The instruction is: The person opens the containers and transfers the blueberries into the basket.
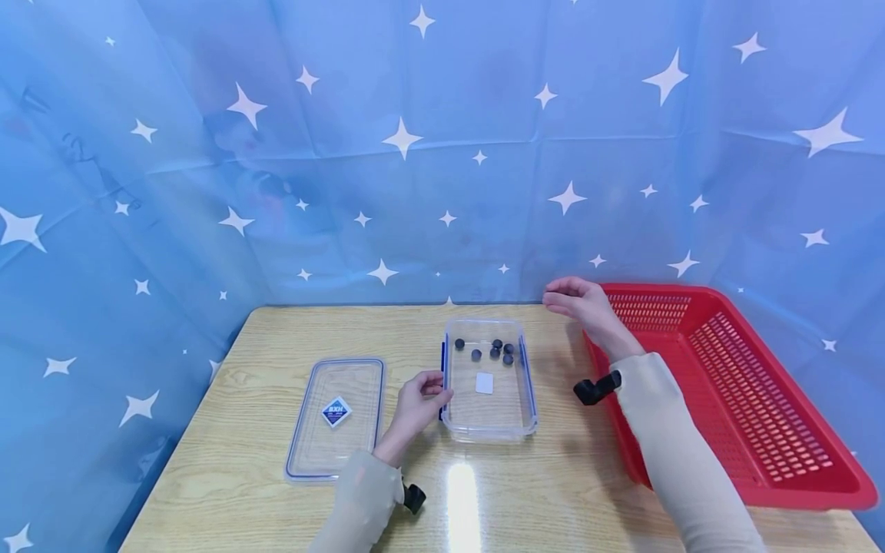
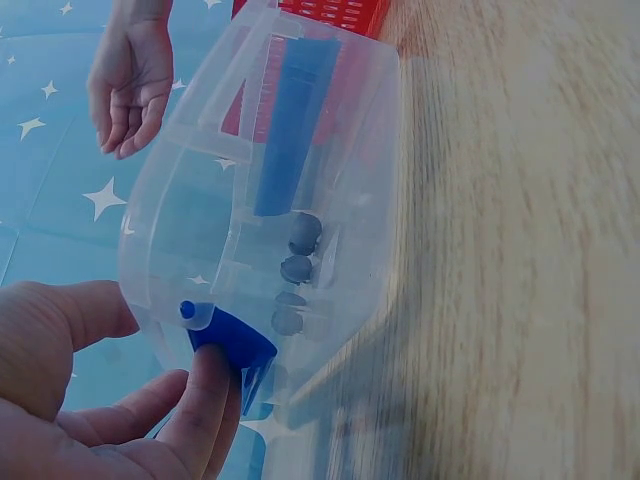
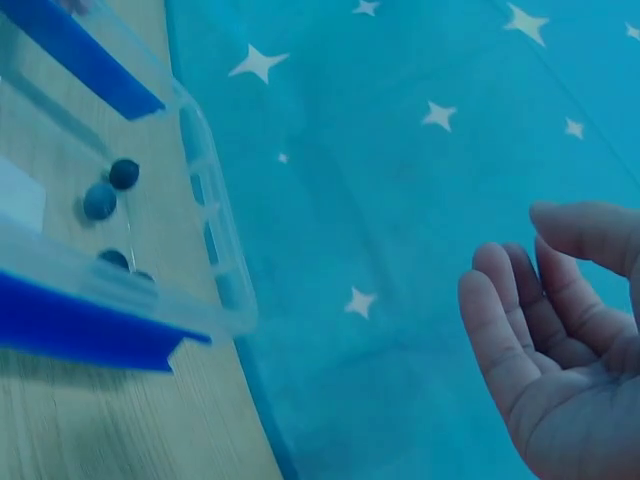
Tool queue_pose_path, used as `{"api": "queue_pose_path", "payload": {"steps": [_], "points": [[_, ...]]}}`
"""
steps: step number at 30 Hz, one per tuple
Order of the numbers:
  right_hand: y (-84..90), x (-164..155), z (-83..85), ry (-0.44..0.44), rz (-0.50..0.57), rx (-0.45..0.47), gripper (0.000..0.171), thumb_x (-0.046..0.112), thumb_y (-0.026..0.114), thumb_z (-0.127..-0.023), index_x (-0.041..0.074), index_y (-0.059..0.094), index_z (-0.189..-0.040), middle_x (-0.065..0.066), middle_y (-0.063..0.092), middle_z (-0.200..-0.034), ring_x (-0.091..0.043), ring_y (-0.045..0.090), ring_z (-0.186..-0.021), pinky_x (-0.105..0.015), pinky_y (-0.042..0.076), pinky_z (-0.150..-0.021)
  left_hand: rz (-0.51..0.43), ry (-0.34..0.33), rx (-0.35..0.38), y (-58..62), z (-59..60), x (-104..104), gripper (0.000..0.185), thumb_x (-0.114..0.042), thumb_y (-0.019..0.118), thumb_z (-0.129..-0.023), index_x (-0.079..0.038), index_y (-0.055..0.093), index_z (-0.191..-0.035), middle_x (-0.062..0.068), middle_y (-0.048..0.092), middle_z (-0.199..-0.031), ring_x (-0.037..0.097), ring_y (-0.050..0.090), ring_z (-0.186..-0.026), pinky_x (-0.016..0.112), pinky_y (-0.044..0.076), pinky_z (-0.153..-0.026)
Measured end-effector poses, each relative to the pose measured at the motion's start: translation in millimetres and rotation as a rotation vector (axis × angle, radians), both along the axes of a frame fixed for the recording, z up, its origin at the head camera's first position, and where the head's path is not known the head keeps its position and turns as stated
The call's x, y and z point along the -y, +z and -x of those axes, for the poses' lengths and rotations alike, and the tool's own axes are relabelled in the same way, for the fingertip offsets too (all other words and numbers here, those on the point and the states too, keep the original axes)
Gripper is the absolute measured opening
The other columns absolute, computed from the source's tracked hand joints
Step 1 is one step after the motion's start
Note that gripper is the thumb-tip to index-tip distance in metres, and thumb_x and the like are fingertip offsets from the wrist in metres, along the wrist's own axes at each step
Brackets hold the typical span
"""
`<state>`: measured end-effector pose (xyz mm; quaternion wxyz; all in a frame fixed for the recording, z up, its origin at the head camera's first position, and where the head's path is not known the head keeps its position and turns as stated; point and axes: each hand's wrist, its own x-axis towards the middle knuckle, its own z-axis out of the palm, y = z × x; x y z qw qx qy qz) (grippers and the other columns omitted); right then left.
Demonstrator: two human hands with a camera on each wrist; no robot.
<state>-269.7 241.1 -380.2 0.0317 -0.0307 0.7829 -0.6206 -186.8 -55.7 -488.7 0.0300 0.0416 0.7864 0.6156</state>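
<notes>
Head view, left hand [image 1: 417,402] fingers pinching clear plastic box [image 1: 489,418] rim, right hand [image 1: 579,302] loosely open, empty.

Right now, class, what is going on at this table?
A person sits at a wooden table. The left hand holds the blue side clip of a clear box, which holds a few dark berries and a white card. The right hand hovers open and empty beyond the box, beside a red basket. The lid lies flat to the left, off the box.
</notes>
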Motion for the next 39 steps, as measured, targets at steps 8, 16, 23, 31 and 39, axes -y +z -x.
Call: {"api": "queue_pose_path", "payload": {"steps": [8,16,23,31,39], "points": [[-7.6,24,6.1,0.048,0.054,0.014,0.038,0.012,0.064,-0.089,-0.010,0.050,-0.117,0.000,0.058,-0.094,-0.008,0.059,-0.087,-0.018,0.051,-0.080,0.003,0.011,0.007,0.0,0.2,-1,0.035,-0.008,0.068,-0.083,0.007,0.058,-0.114,0.014,0.063,-0.098,0.026,0.060,-0.092,0.029,0.052,-0.078],[-21.5,52,6.6,0.066,0.214,0.040,0.029,0.003,0.063,-0.088,-0.011,0.052,-0.110,-0.001,0.059,-0.090,-0.010,0.060,-0.083,-0.021,0.052,-0.079,0.002,0.018,-0.015,-2.0,1.0,-1,0.034,-0.006,0.068,-0.083,0.008,0.059,-0.112,0.016,0.064,-0.097,0.024,0.061,-0.089,0.026,0.052,-0.076],[-37.9,74,3.1,0.055,0.224,0.052,0.027,0.002,0.064,-0.087,-0.010,0.054,-0.109,0.000,0.059,-0.088,-0.009,0.060,-0.081,-0.021,0.053,-0.077,-0.011,0.016,-0.016,-0.3,0.3,-2,0.036,-0.005,0.068,-0.083,0.011,0.057,-0.113,0.021,0.063,-0.098,0.030,0.060,-0.092,0.029,0.052,-0.076],[-53.1,94,2.1,-0.024,0.176,0.044,0.029,0.002,0.064,-0.087,-0.009,0.056,-0.112,-0.006,0.063,-0.095,-0.006,0.060,-0.080,-0.023,0.053,-0.078,-0.018,0.005,-0.014,40.0,-17.2,-4,0.034,0.003,0.063,-0.084,0.018,0.053,-0.112,0.032,0.059,-0.100,0.040,0.058,-0.094,0.041,0.052,-0.080],[-64.9,103,2.3,-0.057,0.184,0.089,0.032,0.002,0.063,-0.087,-0.011,0.053,-0.114,-0.004,0.063,-0.096,-0.005,0.060,-0.080,-0.022,0.051,-0.078,-0.028,0.002,-0.012,40.8,-17.9,-4,0.034,0.002,0.063,-0.084,0.018,0.053,-0.113,0.032,0.059,-0.101,0.039,0.058,-0.094,0.034,0.052,-0.078]]}}
